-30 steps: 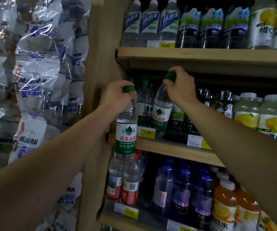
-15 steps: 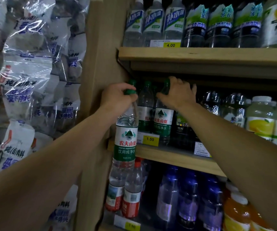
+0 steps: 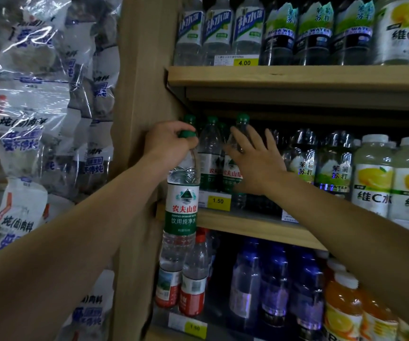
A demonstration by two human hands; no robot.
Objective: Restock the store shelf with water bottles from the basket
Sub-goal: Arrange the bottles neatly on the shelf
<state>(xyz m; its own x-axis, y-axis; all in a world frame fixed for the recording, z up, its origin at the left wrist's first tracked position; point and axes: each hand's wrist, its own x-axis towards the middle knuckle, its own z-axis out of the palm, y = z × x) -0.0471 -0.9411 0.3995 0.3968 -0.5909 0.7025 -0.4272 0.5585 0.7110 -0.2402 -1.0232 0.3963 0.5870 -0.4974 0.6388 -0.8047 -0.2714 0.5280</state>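
Wooden store shelf (image 3: 260, 223): middle tier, three green-capped water bottles (image 3: 209, 156) visible. Left hand (image 3: 171, 141) grips a fourth bottle (image 3: 182, 200) by its neck, before the shelf edge. Right hand (image 3: 255, 161), fingers spread, touches one shelved bottle (image 3: 241, 124).

The middle shelf (image 3: 260, 223) left little headroom: green-capped water bottles (image 3: 211, 153) nearly reached the upper shelf board (image 3: 297, 76). The wooden side post (image 3: 142, 94) walled the left; soda water bottles (image 3: 306, 163) crowded the right.
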